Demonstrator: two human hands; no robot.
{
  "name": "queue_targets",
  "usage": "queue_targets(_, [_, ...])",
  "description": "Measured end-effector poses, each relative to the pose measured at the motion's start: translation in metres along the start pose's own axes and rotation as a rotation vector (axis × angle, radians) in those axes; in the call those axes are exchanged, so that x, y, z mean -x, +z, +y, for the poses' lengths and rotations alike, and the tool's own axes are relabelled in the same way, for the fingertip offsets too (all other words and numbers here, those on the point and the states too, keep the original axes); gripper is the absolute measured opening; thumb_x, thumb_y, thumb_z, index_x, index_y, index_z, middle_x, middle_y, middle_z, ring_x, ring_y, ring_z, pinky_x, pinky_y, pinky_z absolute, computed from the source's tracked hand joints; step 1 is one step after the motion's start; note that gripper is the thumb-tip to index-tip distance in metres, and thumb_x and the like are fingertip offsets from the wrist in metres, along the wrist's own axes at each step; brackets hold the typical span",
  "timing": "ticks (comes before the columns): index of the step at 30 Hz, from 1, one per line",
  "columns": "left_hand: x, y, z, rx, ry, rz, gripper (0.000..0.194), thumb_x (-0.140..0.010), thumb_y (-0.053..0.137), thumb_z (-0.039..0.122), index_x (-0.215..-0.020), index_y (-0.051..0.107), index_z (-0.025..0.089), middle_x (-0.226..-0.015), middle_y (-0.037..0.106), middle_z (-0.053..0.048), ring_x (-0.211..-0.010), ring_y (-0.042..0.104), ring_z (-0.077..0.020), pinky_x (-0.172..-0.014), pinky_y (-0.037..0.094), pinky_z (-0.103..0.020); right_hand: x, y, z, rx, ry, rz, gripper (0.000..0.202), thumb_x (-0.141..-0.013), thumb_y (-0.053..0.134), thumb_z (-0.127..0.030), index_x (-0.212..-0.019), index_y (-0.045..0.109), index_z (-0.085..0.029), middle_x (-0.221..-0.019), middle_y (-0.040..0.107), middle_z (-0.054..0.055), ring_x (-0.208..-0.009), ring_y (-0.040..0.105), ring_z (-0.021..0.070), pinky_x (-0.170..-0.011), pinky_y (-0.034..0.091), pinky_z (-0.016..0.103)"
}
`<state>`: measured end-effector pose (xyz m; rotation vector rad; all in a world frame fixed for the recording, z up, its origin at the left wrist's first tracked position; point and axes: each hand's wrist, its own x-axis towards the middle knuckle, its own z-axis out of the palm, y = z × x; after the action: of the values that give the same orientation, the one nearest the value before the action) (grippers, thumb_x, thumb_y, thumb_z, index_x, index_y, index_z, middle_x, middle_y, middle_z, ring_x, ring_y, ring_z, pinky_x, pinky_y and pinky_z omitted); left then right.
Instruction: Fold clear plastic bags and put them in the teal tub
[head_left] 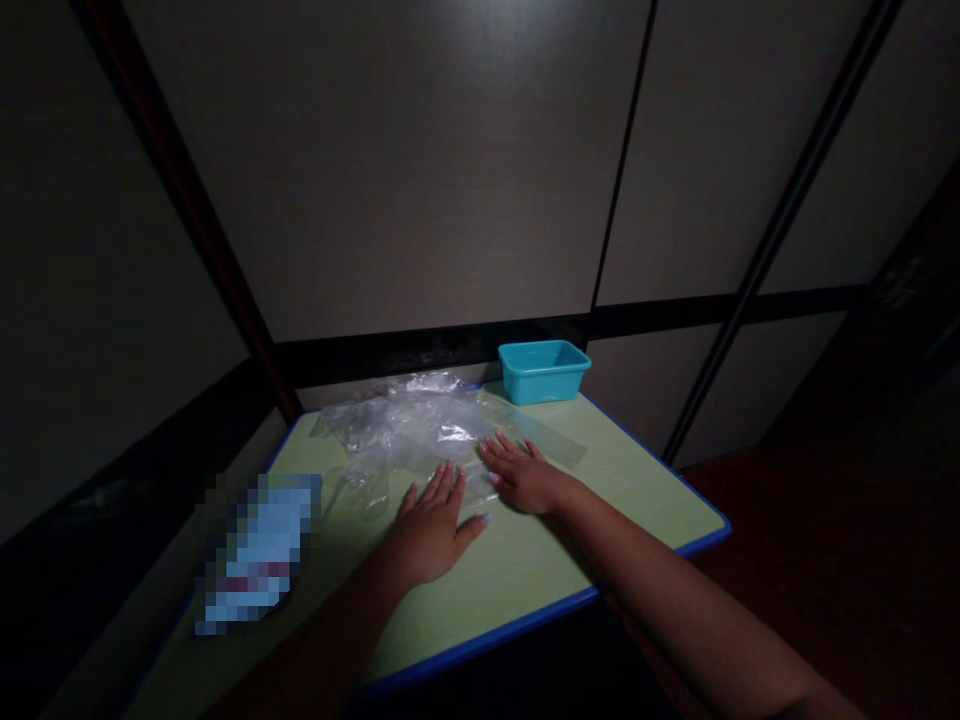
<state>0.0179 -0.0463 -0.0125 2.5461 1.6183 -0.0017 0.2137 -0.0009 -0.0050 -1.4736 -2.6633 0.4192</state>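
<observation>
Crumpled clear plastic bags (409, 425) lie in a loose pile toward the back of a light green table (630, 500) with a blue edge. My left hand (431, 535) rests open near the table's middle, its fingertips at the near edge of the plastic. To its right, my right hand (525, 475) lies open and palm down on the plastic, fingers spread. Neither hand grips anything. How many bags are in the pile I cannot tell.
A turquoise plastic basket (544, 385) stands at the back right corner of the table. On the left side lies a blue and white packet (262, 550), blurred by pixelation. Tall panelled doors (435, 180) rise directly behind the table.
</observation>
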Motion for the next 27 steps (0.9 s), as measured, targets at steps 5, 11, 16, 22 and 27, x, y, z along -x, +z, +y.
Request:
queue_targets(5, [0.001, -0.004, -0.001, -0.010, -0.029, 0.016, 0.070, -0.091, 0.025, 0.055, -0.145, 0.022, 0.010, -0.152, 0.011, -0.013, -0.141, 0.008, -0.0259, -0.108, 0.014, -0.059, 0.000, 0.004, -0.004, 0.022, 0.007, -0.025, 0.060, -0.093, 0.025, -0.034, -0.148, 0.009, -0.016, -0.154, 0.004, 0.007, -0.142, -0.003, 0.0233, -0.108, 0.002, 0.059])
queue_targets(11, [0.001, -0.005, 0.011, -0.018, 0.106, 0.156, 0.065, -0.093, 0.026, 0.050, -0.146, 0.019, 0.014, -0.153, 0.008, -0.010, -0.142, 0.005, -0.0231, -0.110, 0.010, -0.056, 0.002, 0.006, -0.017, 0.029, -0.043, -0.028, 0.060, -0.093, 0.027, -0.034, -0.148, 0.012, -0.016, -0.154, 0.008, 0.009, -0.142, -0.001, 0.0238, -0.108, 0.004, 0.060])
queue_targets(16, [-0.003, 0.002, 0.024, 0.015, 0.049, 0.191, 0.072, -0.092, 0.022, 0.055, -0.146, 0.017, 0.007, -0.153, 0.007, -0.013, -0.142, 0.002, -0.0251, -0.112, 0.008, -0.053, 0.001, 0.009, -0.027, 0.063, -0.092, -0.021, 0.062, -0.093, 0.028, -0.035, -0.148, 0.009, -0.015, -0.154, 0.009, 0.009, -0.142, 0.000, 0.0239, -0.109, 0.004, 0.058])
queue_targets(22, [-0.009, 0.007, 0.022, 0.056, -0.090, 0.177, 0.074, -0.092, 0.013, 0.057, -0.145, 0.021, 0.006, -0.152, 0.012, -0.014, -0.142, 0.004, -0.0259, -0.111, 0.008, -0.055, -0.001, 0.013, -0.029, 0.056, -0.037, -0.026, 0.062, -0.094, 0.017, -0.044, -0.148, 0.010, -0.013, -0.154, 0.004, 0.006, -0.142, 0.000, 0.0217, -0.110, 0.002, 0.055])
queue_targets(27, [-0.005, 0.003, 0.017, 0.086, -0.030, 0.104, 0.069, -0.092, 0.012, 0.057, -0.144, 0.028, 0.015, -0.153, 0.015, -0.012, -0.141, 0.010, -0.0257, -0.110, 0.013, -0.055, 0.000, 0.013, -0.032, 0.054, -0.023, -0.004, 0.066, -0.093, 0.013, -0.049, -0.148, 0.014, -0.013, -0.153, 0.008, 0.007, -0.142, 0.003, 0.0213, -0.111, 0.002, 0.054])
